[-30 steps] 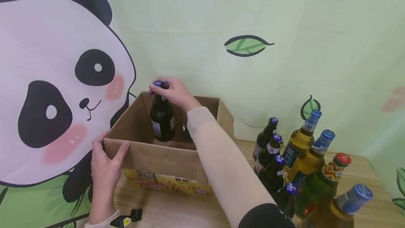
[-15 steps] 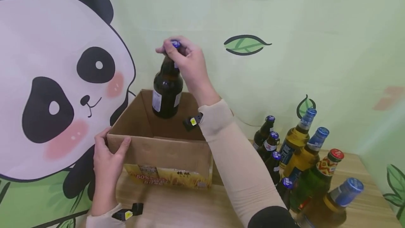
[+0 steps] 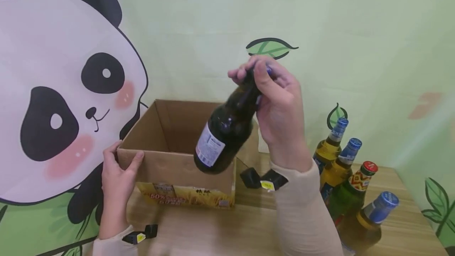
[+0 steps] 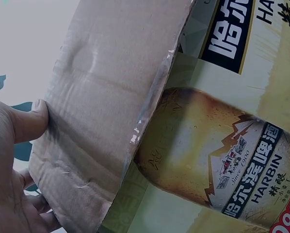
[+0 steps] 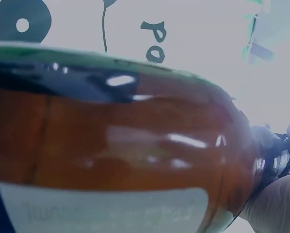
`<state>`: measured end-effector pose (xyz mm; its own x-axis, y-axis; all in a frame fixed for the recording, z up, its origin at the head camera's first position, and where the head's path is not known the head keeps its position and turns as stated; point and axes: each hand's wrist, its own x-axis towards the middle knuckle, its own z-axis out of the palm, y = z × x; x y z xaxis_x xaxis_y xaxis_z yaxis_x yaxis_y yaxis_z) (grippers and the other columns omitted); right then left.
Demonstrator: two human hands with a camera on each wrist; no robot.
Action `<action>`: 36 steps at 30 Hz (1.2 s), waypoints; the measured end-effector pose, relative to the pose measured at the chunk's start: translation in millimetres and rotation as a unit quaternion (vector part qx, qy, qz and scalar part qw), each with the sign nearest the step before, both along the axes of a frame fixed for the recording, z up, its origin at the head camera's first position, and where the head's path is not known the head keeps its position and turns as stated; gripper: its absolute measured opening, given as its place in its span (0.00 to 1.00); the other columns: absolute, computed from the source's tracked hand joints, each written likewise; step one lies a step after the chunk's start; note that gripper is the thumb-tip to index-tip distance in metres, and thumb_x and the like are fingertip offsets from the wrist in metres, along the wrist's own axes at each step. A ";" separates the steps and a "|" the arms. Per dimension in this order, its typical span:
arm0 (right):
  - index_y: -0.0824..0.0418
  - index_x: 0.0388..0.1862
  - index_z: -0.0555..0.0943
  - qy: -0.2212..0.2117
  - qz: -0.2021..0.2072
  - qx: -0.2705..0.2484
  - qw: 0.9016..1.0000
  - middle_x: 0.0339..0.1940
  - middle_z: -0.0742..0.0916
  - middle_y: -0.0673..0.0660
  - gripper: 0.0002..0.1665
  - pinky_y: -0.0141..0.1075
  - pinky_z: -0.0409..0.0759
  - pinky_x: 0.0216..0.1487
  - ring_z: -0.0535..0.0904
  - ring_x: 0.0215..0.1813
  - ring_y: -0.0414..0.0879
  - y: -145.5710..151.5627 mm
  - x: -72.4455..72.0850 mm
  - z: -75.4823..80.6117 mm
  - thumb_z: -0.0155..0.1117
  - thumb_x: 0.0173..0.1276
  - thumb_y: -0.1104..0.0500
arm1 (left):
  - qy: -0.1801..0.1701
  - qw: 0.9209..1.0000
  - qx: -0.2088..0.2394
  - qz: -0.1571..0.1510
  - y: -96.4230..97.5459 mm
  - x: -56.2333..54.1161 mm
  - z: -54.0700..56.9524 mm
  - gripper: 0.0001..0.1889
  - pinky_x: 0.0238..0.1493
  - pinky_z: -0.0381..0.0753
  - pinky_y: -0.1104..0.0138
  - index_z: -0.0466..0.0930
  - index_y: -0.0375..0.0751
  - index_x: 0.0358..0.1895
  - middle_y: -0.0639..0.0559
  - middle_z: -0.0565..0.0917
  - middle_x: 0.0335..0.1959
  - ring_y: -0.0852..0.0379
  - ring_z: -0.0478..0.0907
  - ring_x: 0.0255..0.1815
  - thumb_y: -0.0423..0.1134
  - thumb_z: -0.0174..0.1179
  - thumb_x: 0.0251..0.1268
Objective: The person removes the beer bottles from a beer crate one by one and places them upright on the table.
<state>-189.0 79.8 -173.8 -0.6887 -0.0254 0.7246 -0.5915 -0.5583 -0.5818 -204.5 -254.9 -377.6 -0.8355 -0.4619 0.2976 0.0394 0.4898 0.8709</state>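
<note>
My right hand [image 3: 281, 110] grips the neck of a dark brown beer bottle [image 3: 232, 127] near its blue cap. The bottle is in the air over the front right of the cardboard box [image 3: 177, 165], tilted with its base to the lower left. In the right wrist view the bottle [image 5: 111, 141] fills most of the picture, amber with a pale label. On the box's front left corner, my left hand [image 3: 119, 179] holds the wall between thumb and fingers. The left wrist view shows the thumb [image 4: 31, 121] at the box edge, above a printed beer picture.
Right of the box stand two yellow bottles [image 3: 327, 151] with blue caps, a green bottle [image 3: 350, 196] with a red cap and an amber bottle [image 3: 362, 224]. The wooden table [image 3: 213, 232] meets a panda-printed backdrop [image 3: 199, 27]. My right arm hides part of the table.
My right hand has lifted the beer bottle out of the box, then carried it right, tilting it. The left hand stays on the box corner. Several small dark bottles are now hidden behind the right arm.
</note>
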 end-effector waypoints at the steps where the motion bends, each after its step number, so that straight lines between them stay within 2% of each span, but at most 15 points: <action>1: 0.62 0.35 0.82 -0.003 -0.006 0.001 1.000 0.32 0.84 0.57 0.11 0.52 0.72 0.63 0.84 0.46 0.55 6.0 6.0 -7.6 0.59 0.75 0.58 | -0.002 1.000 0.001 -0.002 -0.3 -0.7 -0.4 0.42 0.71 0.56 0.35 0.54 0.53 0.78 0.45 0.64 0.76 0.40 0.61 0.74 0.58 0.64 0.66; 5: 0.63 0.37 0.82 -0.001 -0.035 0.014 0.999 0.34 0.84 0.56 0.11 0.48 0.72 0.57 0.82 0.48 0.56 29.0 26.2 -38.9 0.61 0.74 0.55 | -0.004 1.000 0.000 -0.005 -2.4 -3.8 -0.2 0.42 0.71 0.56 0.37 0.53 0.53 0.79 0.44 0.63 0.76 0.40 0.61 0.74 0.58 0.63 0.66; 9: 0.68 0.40 0.80 0.004 -0.053 0.017 0.998 0.35 0.83 0.58 0.11 0.47 0.74 0.54 0.81 0.48 0.57 49.4 42.5 -73.4 0.52 0.78 0.64 | -0.009 1.000 0.000 -0.007 -3.7 -5.7 -0.2 0.42 0.72 0.56 0.38 0.53 0.54 0.79 0.44 0.63 0.77 0.40 0.61 0.75 0.59 0.63 0.66; 12: 0.73 0.42 0.78 0.003 -0.070 0.020 0.997 0.36 0.83 0.59 0.11 0.47 0.77 0.56 0.82 0.48 0.57 60.4 51.9 -99.7 0.48 0.78 0.69 | -0.013 1.000 -0.005 -0.004 -4.2 -6.7 0.7 0.42 0.72 0.56 0.38 0.54 0.54 0.79 0.45 0.63 0.77 0.41 0.60 0.75 0.59 0.63 0.66; 18: 0.79 0.44 0.75 -0.019 -0.129 0.078 0.988 0.38 0.84 0.62 0.07 0.45 0.80 0.57 0.84 0.48 0.57 67.1 61.0 -141.2 0.47 0.76 0.76 | -0.013 1.000 -0.006 0.001 -5.2 -10.1 3.2 0.42 0.73 0.55 0.40 0.54 0.55 0.79 0.46 0.62 0.78 0.43 0.59 0.76 0.59 0.63 0.67; 21: 0.78 0.45 0.74 -0.053 -0.151 0.114 0.981 0.39 0.84 0.62 0.06 0.44 0.82 0.57 0.85 0.48 0.56 65.5 64.0 -158.9 0.49 0.75 0.76 | -0.015 1.000 -0.006 0.001 -5.0 -11.7 2.4 0.41 0.73 0.56 0.40 0.54 0.55 0.79 0.46 0.63 0.77 0.43 0.60 0.76 0.59 0.63 0.67; 27: 0.74 0.46 0.76 -0.146 -0.169 0.159 0.962 0.40 0.86 0.62 0.05 0.45 0.81 0.59 0.85 0.50 0.56 60.0 67.4 -186.6 0.57 0.74 0.71 | -0.018 1.000 -0.008 0.003 -5.9 -12.0 2.2 0.41 0.73 0.56 0.40 0.54 0.56 0.79 0.46 0.63 0.77 0.42 0.60 0.76 0.59 0.63 0.67; 36: 0.73 0.45 0.77 -0.150 -0.170 0.173 0.959 0.40 0.86 0.63 0.05 0.41 0.81 0.58 0.85 0.50 0.55 57.6 61.1 -210.1 0.59 0.72 0.72 | -0.019 1.000 -0.010 0.007 -5.7 -12.0 1.7 0.41 0.73 0.55 0.39 0.53 0.57 0.79 0.45 0.63 0.77 0.42 0.60 0.76 0.58 0.62 0.67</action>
